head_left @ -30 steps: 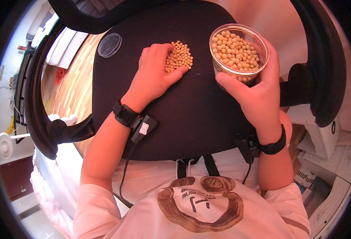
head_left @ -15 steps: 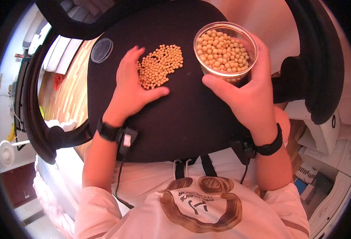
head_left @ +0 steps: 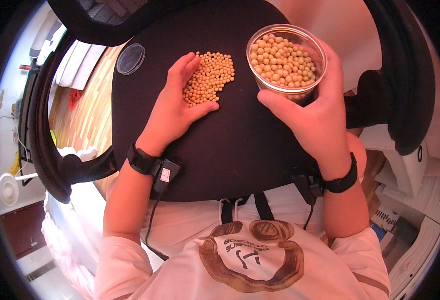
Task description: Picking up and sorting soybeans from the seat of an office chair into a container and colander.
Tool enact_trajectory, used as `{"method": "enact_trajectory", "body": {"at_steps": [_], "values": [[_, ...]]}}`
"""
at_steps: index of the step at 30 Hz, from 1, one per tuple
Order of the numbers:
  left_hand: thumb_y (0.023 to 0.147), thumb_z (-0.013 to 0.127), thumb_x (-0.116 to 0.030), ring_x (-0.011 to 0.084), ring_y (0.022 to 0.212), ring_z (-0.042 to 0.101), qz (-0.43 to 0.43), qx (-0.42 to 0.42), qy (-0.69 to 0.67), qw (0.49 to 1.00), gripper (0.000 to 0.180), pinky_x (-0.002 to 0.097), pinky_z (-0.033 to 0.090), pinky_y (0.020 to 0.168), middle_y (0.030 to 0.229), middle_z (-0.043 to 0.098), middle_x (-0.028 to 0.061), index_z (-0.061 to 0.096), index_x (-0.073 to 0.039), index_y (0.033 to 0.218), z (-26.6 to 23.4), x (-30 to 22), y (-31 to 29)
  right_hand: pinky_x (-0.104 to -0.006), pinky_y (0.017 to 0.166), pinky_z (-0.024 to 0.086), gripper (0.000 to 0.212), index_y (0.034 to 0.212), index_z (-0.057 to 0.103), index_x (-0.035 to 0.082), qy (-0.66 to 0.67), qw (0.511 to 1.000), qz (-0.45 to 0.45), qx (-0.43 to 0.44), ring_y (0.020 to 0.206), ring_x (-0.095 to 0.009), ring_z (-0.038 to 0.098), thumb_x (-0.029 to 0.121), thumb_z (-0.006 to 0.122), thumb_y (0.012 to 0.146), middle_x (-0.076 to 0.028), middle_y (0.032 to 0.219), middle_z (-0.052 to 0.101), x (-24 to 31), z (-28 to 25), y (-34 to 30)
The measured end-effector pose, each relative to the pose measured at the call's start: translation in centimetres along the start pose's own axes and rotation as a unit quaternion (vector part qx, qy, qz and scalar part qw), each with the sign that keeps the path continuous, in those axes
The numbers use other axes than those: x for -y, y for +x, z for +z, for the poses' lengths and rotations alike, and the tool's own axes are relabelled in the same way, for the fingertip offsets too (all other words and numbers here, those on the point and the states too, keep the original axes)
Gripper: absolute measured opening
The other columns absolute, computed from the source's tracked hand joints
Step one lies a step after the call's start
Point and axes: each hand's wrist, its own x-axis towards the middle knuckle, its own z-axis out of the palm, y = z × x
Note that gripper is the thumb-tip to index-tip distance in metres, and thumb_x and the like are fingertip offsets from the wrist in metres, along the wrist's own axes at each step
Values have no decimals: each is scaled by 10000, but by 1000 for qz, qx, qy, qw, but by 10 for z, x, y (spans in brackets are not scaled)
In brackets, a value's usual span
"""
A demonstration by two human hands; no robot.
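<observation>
A loose pile of small round yellow beans [head_left: 211, 75], like soybeans, lies on the black chair seat [head_left: 240, 150]. My left hand [head_left: 177, 97] is open beside the pile's left edge, its thumb spread from the curved fingers, which partly hide the near beans. On the right, my right hand [head_left: 317, 107] grips a clear plastic jar [head_left: 291, 89] from its right side, thumb across the front. The jar has no lid on it and tilts toward me; more of the same beans [head_left: 282, 61] fill it to near the rim.
A round clear lid [head_left: 130, 59] lies at the seat's far left. Black armrests [head_left: 42, 125] curve up on both sides. Each wrist wears a black strap, and a cable [head_left: 150, 220] runs from the left one's small box toward my lap.
My left hand has moved right, pushing in closer around the beans, and the pile's left edge is narrower. The right hand still holds the jar.
</observation>
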Motion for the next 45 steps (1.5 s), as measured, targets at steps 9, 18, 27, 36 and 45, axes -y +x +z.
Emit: {"method": "enact_trajectory", "body": {"at_steps": [9,18,27,36,45], "values": [[996,593,-392,339,1272,541,-31,-46,81,995,465,417,420,1076,1331,615,173,620,-56,1317,-17,7,59,-344,1080,462,877,1454,364,21,-1,1000,12,5,1273,-207,546,128,883,756,-133,1367,523,2,0,-1],[1055,423,-373,380,1091,596,-55,133,203,969,458,434,470,975,1138,652,196,691,-12,1140,-17,0,102,-350,1080,456,873,1452,369,19,28,1000,7,7,1272,-210,546,149,885,760,-129,1361,527,-1,-1,3],[1060,419,-368,376,1144,600,-79,121,165,976,470,425,460,999,1157,652,215,673,19,1142,-12,-8,97,-388,1043,477,874,1402,393,5,18,999,-1,-28,1219,-275,594,213,889,714,-174,1302,576,-4,0,3],[1075,445,-334,177,939,620,-169,122,118,971,410,314,481,876,998,682,59,679,2,1113,-28,-7,84,-406,1059,457,869,1395,412,14,20,999,-16,-30,1222,-299,583,231,892,704,-191,1289,574,-9,2,0],[1033,573,-356,141,971,598,-68,-82,96,990,370,296,468,868,1060,669,34,673,-38,1193,-83,-1,57,-394,1047,476,873,1406,401,6,2,1000,5,-27,1218,-285,597,227,890,717,-184,1312,576,-3,0,0]]}}
